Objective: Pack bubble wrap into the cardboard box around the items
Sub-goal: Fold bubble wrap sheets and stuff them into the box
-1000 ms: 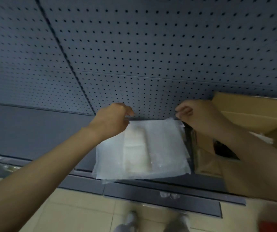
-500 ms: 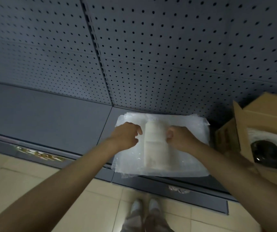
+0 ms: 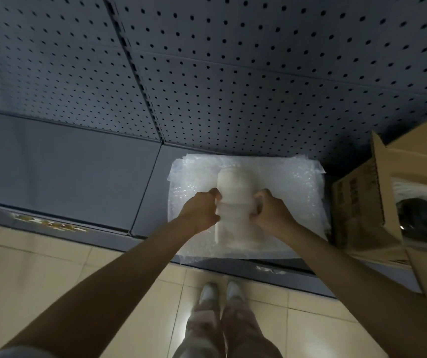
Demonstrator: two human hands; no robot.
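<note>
Both hands, left (image 3: 202, 211) and right (image 3: 271, 213), now grip the bubble wrap (image 3: 284, 182) roll mid-stack; box (image 3: 362, 202) at 3 o'clock awaits.

Both bare forearms reach forward from the lower corners of the view and converge toward the middle. The left hand (image 3: 202, 213) is turned knuckles-up with its fingers curled inward, the thumb and fingertips pinching toward the right. The right hand (image 3: 271, 211) mirrors it, its fingers curled and gripping toward the left, its knuckles raised. The two hands sit level with one another, close but not touching. Both wrists are roughly straight, in line with the forearms. Below the arms, the person's legs and light shoes (image 3: 221, 293) stand together.
</note>
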